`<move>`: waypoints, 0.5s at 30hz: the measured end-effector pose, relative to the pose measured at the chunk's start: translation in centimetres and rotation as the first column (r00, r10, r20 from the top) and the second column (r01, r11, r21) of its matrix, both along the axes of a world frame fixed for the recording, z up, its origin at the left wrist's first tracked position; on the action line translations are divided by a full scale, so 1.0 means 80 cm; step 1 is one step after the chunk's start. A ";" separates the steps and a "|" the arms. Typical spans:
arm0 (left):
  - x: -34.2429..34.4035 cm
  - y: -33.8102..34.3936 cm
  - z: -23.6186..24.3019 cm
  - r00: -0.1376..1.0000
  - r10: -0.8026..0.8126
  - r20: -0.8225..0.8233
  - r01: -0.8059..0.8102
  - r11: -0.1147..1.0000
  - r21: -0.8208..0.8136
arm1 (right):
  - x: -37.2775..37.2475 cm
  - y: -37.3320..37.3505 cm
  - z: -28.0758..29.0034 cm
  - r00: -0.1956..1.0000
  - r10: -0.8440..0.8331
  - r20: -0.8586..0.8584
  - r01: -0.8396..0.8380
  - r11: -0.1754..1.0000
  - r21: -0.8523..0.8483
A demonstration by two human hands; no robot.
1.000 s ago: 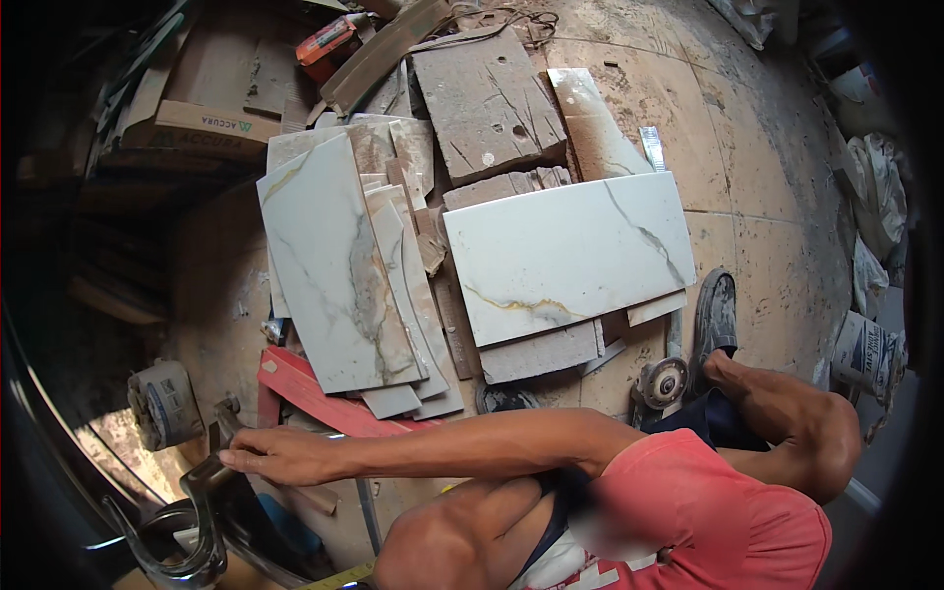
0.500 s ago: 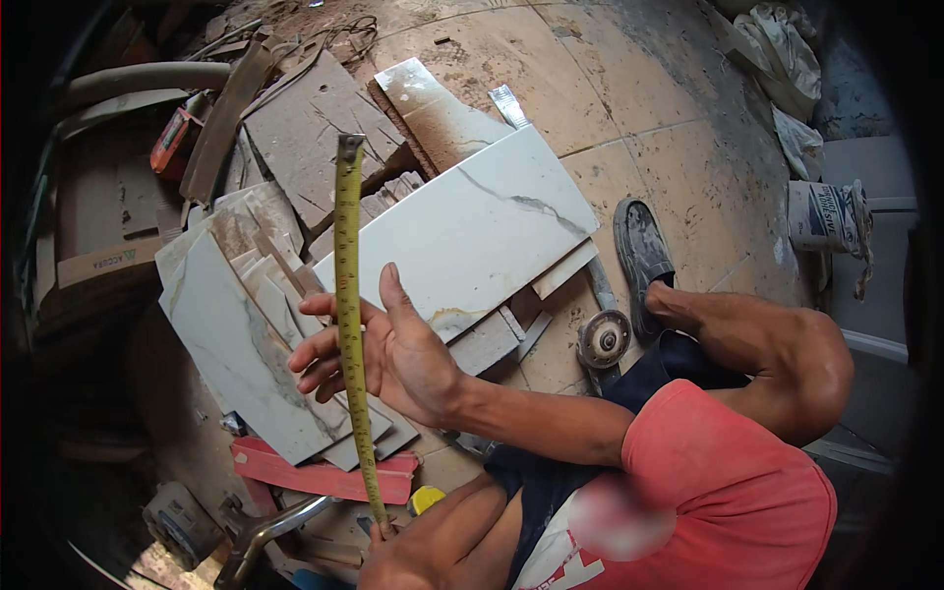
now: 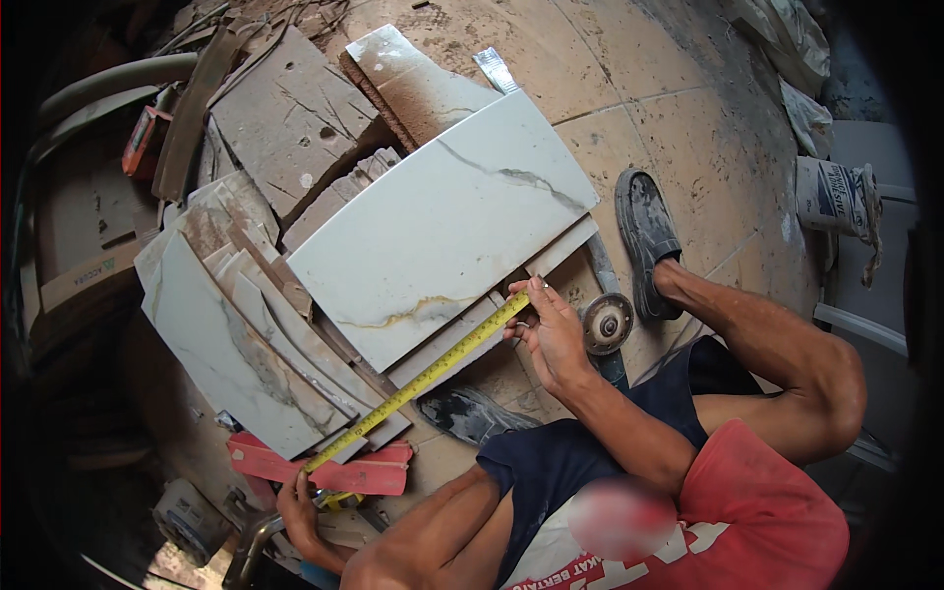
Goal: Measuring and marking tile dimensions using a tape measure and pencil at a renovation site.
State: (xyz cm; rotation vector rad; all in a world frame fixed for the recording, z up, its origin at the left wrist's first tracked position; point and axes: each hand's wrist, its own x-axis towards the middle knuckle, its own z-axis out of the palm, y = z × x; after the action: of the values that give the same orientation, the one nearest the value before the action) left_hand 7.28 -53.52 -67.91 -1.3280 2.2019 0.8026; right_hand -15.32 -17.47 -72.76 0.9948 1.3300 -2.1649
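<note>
Head view: I log items by size, seen from above.
Large tile [image 3: 442, 231]: white with grey and gold veins, lying flat on stacked tile offcuts.
Tape measure [image 3: 418, 383]: yellow blade stretched along the tile's near edge.
Right hand [image 3: 551, 329]: I see fingers pinching the blade's end at the tile corner.
Left hand [image 3: 300, 506]: closed around the tape's case, over a red strip [image 3: 324, 470].
Angle grinder [image 3: 607, 324]: on the floor just beside the right hand.

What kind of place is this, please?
Probably a tiling work site: marbled white tiles lie stacked on a dusty floor, an angle grinder sits nearby, and both hands stretch a yellow tape measure.
</note>
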 end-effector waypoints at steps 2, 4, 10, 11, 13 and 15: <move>-0.015 -0.005 -0.015 0.980 -0.197 -0.015 0.195 0.976 -0.094 | -0.004 0.005 -0.003 0.998 -0.042 -0.042 0.045 0.997 0.059; -0.030 0.016 -0.025 0.972 -0.234 -0.017 0.227 0.956 -0.186 | -0.011 0.009 -0.015 0.997 -0.054 -0.048 0.056 0.997 0.044; -0.110 0.122 -0.037 0.820 -0.515 -0.252 0.400 0.829 -0.392 | -0.022 0.026 -0.032 0.996 -0.038 -0.085 0.048 0.992 0.120; -0.120 0.132 -0.035 0.788 -0.495 -0.366 0.406 0.865 -0.295 | -0.023 0.022 -0.028 0.993 -0.055 -0.107 0.068 0.989 0.129; -0.133 0.138 -0.047 0.740 -0.556 -0.379 0.484 0.831 -0.274 | -0.028 0.029 -0.023 0.994 -0.043 -0.105 0.056 0.990 0.126; -0.140 0.131 -0.057 0.697 -0.609 -0.379 0.549 0.793 -0.266 | -0.032 0.029 -0.020 0.995 -0.037 -0.089 0.048 0.992 0.119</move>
State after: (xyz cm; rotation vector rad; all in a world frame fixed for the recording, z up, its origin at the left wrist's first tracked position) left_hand -3.95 -43.02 -72.51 -0.4143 2.8501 0.7597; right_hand -17.88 -15.18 -74.37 0.9927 1.5086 -2.2040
